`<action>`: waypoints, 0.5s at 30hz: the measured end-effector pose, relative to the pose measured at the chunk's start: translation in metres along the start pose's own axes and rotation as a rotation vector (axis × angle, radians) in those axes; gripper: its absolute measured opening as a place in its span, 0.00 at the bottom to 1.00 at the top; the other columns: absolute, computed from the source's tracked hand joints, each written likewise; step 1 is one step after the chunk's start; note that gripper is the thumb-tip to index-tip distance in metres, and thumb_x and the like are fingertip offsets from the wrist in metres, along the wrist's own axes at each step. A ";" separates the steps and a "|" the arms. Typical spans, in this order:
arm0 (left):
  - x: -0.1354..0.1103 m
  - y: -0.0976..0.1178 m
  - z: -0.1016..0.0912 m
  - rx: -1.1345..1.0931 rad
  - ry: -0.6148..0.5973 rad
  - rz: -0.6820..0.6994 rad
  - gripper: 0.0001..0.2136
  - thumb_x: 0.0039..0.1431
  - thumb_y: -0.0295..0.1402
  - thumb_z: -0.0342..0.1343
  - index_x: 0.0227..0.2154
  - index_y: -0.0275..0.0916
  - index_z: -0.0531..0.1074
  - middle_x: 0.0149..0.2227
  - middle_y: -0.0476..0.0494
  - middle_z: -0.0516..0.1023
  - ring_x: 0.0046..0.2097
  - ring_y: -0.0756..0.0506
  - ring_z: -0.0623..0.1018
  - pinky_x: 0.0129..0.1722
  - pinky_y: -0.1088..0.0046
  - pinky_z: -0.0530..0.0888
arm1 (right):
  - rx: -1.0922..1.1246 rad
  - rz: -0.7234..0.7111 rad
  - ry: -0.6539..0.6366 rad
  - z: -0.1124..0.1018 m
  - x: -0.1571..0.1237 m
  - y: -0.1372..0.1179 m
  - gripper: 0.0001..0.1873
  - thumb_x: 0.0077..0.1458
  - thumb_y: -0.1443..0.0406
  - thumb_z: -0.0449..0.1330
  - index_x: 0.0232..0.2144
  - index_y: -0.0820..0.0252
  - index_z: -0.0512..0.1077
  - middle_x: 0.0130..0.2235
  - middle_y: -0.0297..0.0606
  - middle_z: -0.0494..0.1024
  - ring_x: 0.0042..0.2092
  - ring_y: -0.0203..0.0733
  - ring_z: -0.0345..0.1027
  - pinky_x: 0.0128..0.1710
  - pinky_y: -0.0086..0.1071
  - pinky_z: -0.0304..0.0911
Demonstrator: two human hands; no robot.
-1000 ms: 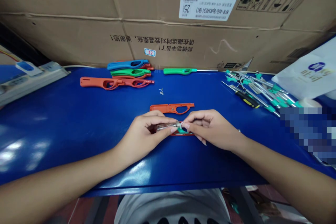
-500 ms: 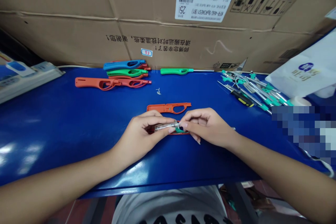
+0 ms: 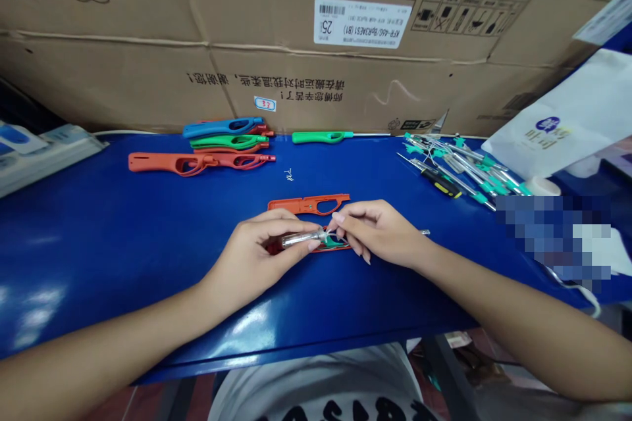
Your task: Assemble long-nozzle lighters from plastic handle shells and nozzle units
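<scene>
My left hand [image 3: 257, 256] pinches a clear metal-tipped tube [image 3: 299, 238] and holds it over an orange lighter shell half [image 3: 340, 247] lying on the blue table [image 3: 123, 243]. My right hand [image 3: 378, 230] has its fingers pinched at the tube's right end, where a green part [image 3: 334, 243] sits in the shell. What the right fingertips grip is too small to name. A second orange shell half [image 3: 309, 204] lies just beyond the hands.
A stack of blue, green and orange shells [image 3: 222, 138] and a long orange shell [image 3: 192, 162] lie at the back left. A green lighter [image 3: 320, 137] lies by the cardboard box [image 3: 296, 33]. Green-tipped metal rods [image 3: 464, 168] are heaped right, near a white bag [image 3: 563, 118].
The view has shifted slightly, so everything sits further left. My hands stay together on the tube and shell, the right fingers working a little closer at the tube's end.
</scene>
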State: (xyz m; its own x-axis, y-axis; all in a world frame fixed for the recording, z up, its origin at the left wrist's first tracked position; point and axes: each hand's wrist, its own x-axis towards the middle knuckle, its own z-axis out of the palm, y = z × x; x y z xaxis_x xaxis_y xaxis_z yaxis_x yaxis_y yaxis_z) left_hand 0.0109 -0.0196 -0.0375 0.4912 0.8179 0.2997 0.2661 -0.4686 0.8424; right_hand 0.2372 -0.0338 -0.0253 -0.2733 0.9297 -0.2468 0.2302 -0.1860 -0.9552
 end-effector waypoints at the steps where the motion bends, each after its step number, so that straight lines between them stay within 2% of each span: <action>1: 0.000 -0.001 -0.002 0.037 -0.027 0.021 0.07 0.60 0.31 0.65 0.41 0.40 0.83 0.37 0.45 0.83 0.35 0.49 0.79 0.35 0.75 0.75 | -0.004 0.003 0.000 -0.001 0.000 0.000 0.17 0.61 0.53 0.61 0.32 0.62 0.76 0.20 0.27 0.70 0.17 0.28 0.60 0.14 0.23 0.62; 4: 0.000 -0.002 -0.008 0.162 -0.112 0.099 0.08 0.62 0.31 0.63 0.43 0.41 0.83 0.40 0.45 0.83 0.40 0.47 0.80 0.40 0.71 0.76 | -0.019 0.006 0.001 -0.004 0.002 0.000 0.16 0.61 0.55 0.60 0.33 0.63 0.76 0.23 0.29 0.71 0.17 0.27 0.60 0.14 0.23 0.62; 8: 0.001 -0.003 -0.013 0.273 -0.160 0.205 0.07 0.63 0.30 0.62 0.43 0.42 0.82 0.40 0.46 0.84 0.41 0.46 0.79 0.44 0.68 0.75 | -0.033 0.008 0.015 -0.007 0.004 0.002 0.15 0.61 0.55 0.61 0.33 0.62 0.76 0.23 0.29 0.71 0.18 0.27 0.59 0.13 0.23 0.61; 15: 0.002 -0.005 -0.014 0.347 -0.210 0.193 0.06 0.63 0.29 0.62 0.42 0.42 0.81 0.39 0.49 0.84 0.41 0.46 0.78 0.45 0.67 0.74 | -0.049 0.005 0.004 -0.009 0.004 0.002 0.16 0.61 0.54 0.60 0.34 0.62 0.76 0.25 0.30 0.70 0.19 0.29 0.60 0.13 0.23 0.61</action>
State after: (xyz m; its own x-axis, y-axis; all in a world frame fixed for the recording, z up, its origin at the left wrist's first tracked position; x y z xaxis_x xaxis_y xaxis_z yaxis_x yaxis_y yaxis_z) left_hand -0.0012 -0.0105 -0.0346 0.7076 0.6355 0.3089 0.3981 -0.7197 0.5688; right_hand 0.2450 -0.0275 -0.0270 -0.2683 0.9300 -0.2511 0.2775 -0.1750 -0.9447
